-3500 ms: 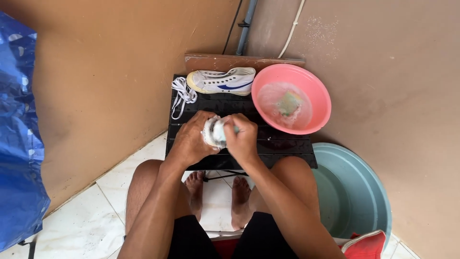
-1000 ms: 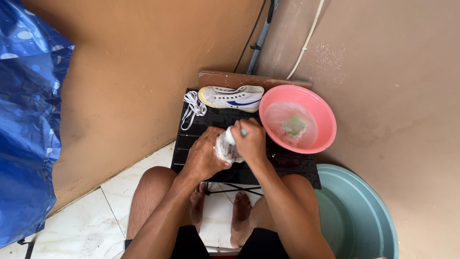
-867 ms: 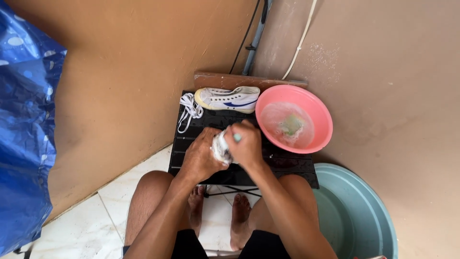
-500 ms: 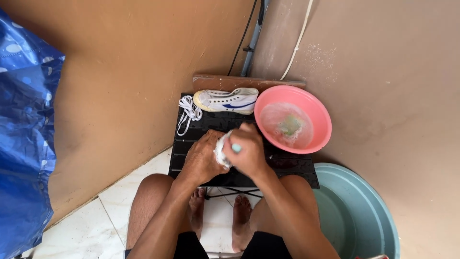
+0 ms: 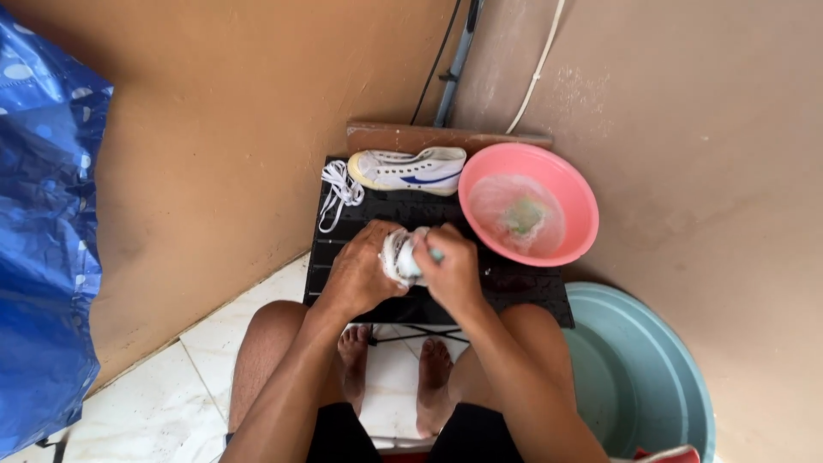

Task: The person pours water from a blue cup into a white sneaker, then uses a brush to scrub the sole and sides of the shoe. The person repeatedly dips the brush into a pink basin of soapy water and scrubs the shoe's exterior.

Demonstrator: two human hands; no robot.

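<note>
My left hand grips a wet white shoe over a black slatted table. My right hand is closed over the shoe's right side, holding a small brush whose pale teal handle shows between the fingers. Most of the held shoe is hidden by both hands. A second white shoe with a blue stripe lies on its side at the table's far edge, with white laces to its left.
A pink basin of cloudy water with a green lump stands on the table's right. A large pale green tub sits on the floor at right. Walls close in behind, with a pipe and a blue tarp at left.
My right hand has shifted back and forth over the shoe, from above it down onto its right side. The left hand keeps its grip. The other shoe and basin stay put.
</note>
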